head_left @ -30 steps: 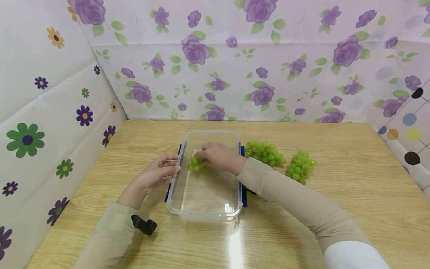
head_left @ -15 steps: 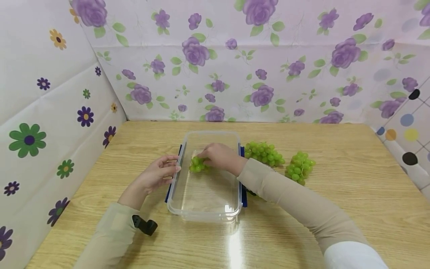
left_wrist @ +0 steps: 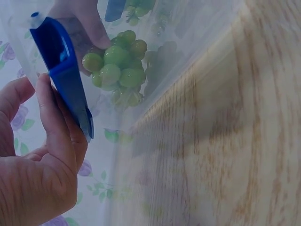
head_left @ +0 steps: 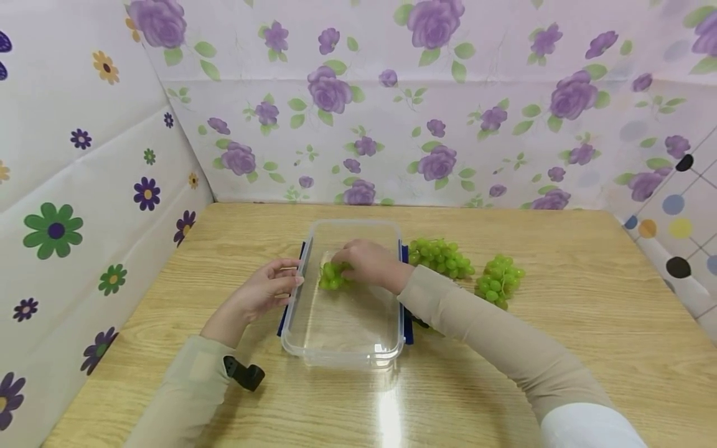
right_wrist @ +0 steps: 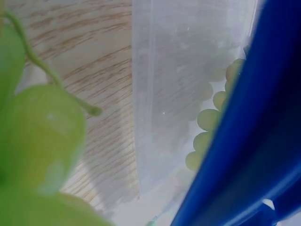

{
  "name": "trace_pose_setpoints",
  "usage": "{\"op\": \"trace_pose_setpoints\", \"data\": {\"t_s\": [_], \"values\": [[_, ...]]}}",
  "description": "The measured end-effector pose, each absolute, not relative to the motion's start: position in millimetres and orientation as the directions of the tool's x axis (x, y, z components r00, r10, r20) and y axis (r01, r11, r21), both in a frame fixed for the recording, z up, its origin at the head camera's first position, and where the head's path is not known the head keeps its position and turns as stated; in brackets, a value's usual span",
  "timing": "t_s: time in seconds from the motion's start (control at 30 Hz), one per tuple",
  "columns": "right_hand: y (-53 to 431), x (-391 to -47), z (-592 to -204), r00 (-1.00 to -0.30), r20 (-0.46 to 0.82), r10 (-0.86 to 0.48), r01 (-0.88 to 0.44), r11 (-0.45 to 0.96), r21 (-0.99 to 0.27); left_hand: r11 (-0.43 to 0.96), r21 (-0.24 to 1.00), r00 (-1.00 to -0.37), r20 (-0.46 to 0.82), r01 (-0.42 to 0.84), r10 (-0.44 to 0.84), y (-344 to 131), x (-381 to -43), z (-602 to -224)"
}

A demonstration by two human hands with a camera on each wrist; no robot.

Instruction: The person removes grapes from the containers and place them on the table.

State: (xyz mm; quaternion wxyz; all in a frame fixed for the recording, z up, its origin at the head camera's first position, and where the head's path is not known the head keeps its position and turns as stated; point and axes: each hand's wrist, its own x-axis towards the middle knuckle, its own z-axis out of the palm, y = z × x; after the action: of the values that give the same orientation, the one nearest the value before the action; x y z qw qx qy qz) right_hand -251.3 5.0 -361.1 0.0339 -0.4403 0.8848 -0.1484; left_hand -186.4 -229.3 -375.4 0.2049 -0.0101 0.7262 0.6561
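A clear plastic box [head_left: 343, 356] with blue side latches stands on the table. Inside it lies a bunch of green grapes [head_left: 333, 275], seen through the wall in the left wrist view. My right hand [head_left: 372, 264] reaches over the right side and pinches this bunch from above; its fingertips are partly hidden. Against the left wall and rim rests my left hand [head_left: 269, 289], fingers loosely bent, touching the blue latch [left_wrist: 66, 80]. In the right wrist view, large grapes [right_wrist: 44, 132] fill the near left, outside the box, beside another blue latch [right_wrist: 244, 141].
Right of the box, another grape bunch [head_left: 442, 256] lies close to its wall, and one more bunch [head_left: 498, 280] lies farther right. Further grapes show partly under the right forearm. Patterned sheets [head_left: 392, 143] border the wooden table [head_left: 588, 311] at the back and sides.
The grapes in the box have shifted slightly right together with my right hand. My left hand stays at the box's left side. The head view has moved a little.
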Motion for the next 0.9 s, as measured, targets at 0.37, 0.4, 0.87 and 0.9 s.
{"op": "trace_pose_setpoints", "data": {"t_s": [0.37,0.4,0.87,0.9], "values": [[4,-250,-371,-0.625,0.009,-0.78,-0.767,0.613,-0.189,0.132,0.948,-0.915,-0.316,-0.291,0.253,-230,-186,-380],[4,-250,-371,-0.624,0.008,-0.781,-0.768,0.611,-0.193,0.13,0.947,-0.914,-0.317,-0.293,0.252,-229,-186,-380],[3,-247,-368,-0.61,-0.054,-0.791,-0.778,0.61,-0.148,0.127,0.95,-0.922,-0.308,-0.285,0.233,-229,-186,-378],[3,-247,-367,-0.609,-0.058,-0.791,-0.779,0.61,-0.141,0.128,0.95,-0.923,-0.307,-0.284,0.232,-229,-186,-378]]}}
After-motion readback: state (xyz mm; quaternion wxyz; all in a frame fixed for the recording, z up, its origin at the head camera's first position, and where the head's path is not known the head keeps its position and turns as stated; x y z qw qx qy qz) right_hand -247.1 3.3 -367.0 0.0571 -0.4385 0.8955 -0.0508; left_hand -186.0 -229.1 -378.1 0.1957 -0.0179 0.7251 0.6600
